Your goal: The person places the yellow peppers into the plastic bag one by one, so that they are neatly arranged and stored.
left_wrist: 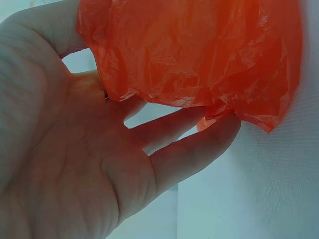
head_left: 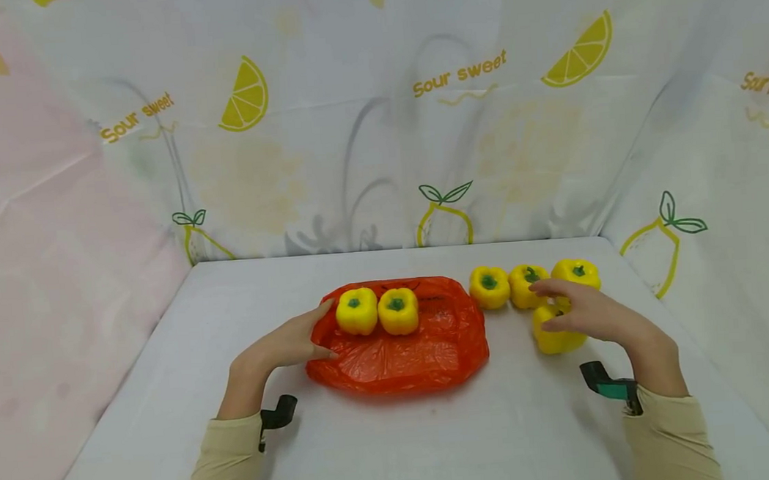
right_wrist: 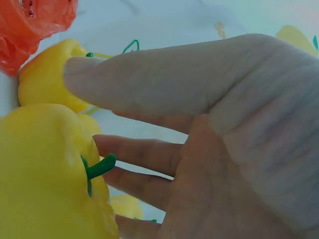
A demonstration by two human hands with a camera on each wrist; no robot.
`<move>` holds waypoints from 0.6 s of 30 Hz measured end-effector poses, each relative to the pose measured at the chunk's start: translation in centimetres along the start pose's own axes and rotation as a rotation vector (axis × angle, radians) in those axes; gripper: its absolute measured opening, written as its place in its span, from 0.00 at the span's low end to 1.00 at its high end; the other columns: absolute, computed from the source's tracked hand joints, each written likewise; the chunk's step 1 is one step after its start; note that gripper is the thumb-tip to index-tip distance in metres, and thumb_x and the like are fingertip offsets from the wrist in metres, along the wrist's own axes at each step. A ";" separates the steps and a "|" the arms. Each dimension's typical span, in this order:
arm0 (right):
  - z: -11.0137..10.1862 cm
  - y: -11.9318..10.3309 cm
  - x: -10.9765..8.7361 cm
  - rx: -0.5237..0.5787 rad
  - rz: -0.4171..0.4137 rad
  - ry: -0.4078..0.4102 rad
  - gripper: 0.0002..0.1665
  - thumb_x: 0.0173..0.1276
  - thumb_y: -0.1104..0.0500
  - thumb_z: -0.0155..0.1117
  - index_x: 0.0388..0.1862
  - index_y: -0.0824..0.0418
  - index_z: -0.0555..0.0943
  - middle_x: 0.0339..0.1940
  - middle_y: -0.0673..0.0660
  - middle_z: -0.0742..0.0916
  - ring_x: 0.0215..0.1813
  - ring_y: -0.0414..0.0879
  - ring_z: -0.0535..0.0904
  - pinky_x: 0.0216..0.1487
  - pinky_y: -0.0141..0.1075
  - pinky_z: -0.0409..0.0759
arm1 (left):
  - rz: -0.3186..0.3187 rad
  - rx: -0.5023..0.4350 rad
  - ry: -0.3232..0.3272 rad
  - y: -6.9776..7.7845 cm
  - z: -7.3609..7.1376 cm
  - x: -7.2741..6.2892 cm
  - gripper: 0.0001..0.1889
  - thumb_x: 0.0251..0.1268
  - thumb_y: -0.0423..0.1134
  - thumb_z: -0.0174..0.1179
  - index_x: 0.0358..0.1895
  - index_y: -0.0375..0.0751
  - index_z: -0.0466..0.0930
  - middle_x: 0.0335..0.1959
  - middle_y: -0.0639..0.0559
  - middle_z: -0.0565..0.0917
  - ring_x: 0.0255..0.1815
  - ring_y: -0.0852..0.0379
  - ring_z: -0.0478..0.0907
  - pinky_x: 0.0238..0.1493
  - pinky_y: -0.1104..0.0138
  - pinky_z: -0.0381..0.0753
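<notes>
My left hand (head_left: 289,341) is at the left end of a red plastic bag (head_left: 399,364), thumb and fingers spread apart. In the left wrist view the fingers look nearly straight, and the bag's edge covers some fingertips. Two yellow bell peppers (head_left: 398,311) sit side by side on the bag's left half. My right hand (head_left: 587,312) is over the nearest loose yellow pepper (head_left: 556,339), thumb and fingers held apart. The right wrist view shows this pepper (right_wrist: 45,169), with its green stem, in front of the extended fingers; the thumb reaches across above it.
Three more yellow peppers (head_left: 489,287) stand in a row behind, to the right of the bag. Everything lies on a white table (head_left: 397,445). Printed cloth walls (head_left: 353,161) with lemon drawings enclose the back and both sides.
</notes>
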State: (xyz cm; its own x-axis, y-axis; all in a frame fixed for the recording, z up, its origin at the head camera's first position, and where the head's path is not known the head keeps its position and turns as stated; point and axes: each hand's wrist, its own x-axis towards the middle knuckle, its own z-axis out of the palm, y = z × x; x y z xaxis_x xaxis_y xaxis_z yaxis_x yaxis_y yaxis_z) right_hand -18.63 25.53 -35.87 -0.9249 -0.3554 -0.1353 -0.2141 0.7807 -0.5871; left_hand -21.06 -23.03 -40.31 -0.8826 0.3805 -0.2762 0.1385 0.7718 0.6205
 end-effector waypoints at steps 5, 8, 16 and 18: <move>-0.3 0.6 -0.4 -0.006 0.032 -0.050 0.41 0.61 0.52 0.70 0.70 0.65 0.69 0.66 0.70 0.77 0.64 0.64 0.72 0.63 0.63 0.73 | 0.001 -0.002 0.003 0.0 0.0 0.0 0.50 0.58 0.44 0.70 0.80 0.45 0.48 0.79 0.40 0.59 0.77 0.37 0.60 0.69 0.43 0.71; -0.4 0.9 -0.6 0.019 0.044 -0.074 0.44 0.58 0.54 0.72 0.72 0.65 0.67 0.68 0.72 0.74 0.65 0.65 0.71 0.64 0.65 0.71 | 0.002 -0.007 0.002 0.0 0.0 0.0 0.50 0.58 0.44 0.70 0.80 0.45 0.48 0.79 0.40 0.60 0.76 0.37 0.60 0.68 0.44 0.72; -0.3 1.2 -0.8 0.038 0.046 -0.100 0.46 0.52 0.58 0.74 0.71 0.62 0.69 0.70 0.70 0.72 0.62 0.62 0.69 0.61 0.62 0.72 | 0.009 -0.005 0.005 0.1 0.0 -0.1 0.50 0.59 0.43 0.69 0.80 0.44 0.47 0.79 0.40 0.60 0.76 0.38 0.61 0.69 0.44 0.72; -0.2 1.3 -0.8 0.043 0.050 -0.103 0.46 0.51 0.59 0.74 0.71 0.61 0.69 0.69 0.70 0.72 0.62 0.62 0.69 0.60 0.62 0.72 | 0.009 0.001 0.006 0.1 0.0 -0.1 0.50 0.59 0.44 0.69 0.81 0.44 0.47 0.79 0.40 0.60 0.76 0.38 0.61 0.70 0.44 0.71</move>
State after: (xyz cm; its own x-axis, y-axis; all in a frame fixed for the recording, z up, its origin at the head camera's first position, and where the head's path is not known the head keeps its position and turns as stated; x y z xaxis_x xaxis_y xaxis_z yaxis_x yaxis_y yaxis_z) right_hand -18.22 26.97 -36.36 -0.8963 -0.3692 -0.2458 -0.1525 0.7768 -0.6111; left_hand -20.95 -23.00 -40.18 -0.8842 0.3841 -0.2659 0.1468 0.7688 0.6225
